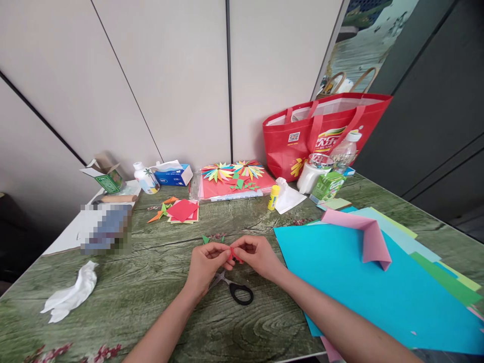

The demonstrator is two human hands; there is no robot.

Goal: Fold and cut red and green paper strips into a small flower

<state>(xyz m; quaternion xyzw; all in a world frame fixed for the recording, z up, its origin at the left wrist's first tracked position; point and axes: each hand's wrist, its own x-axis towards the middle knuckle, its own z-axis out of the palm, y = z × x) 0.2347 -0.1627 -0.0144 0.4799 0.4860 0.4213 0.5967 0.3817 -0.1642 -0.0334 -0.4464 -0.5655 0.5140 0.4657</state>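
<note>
Between my two hands is a small piece of red paper (235,255), mostly covered by the fingers. My left hand (207,264) pinches its left side, and my right hand (259,257) pinches its right side. The fingertips of both hands nearly meet. Just below them on the table lie scissors (241,293) with black handles; the left hand partly hides the blades. A green paper scrap (205,239) rests beyond the left hand. Past it sits a stack of red and cream paper squares (183,210) beside orange and green folded paper pieces (163,209).
Blue sheets (340,272) cover the right side, with a folded pink strip (372,232) on top. At the back stand a glue stick (274,197), a red bag (287,151), a green carton (327,186) and colourful paper fans (217,172). A crumpled tissue (71,295) lies left.
</note>
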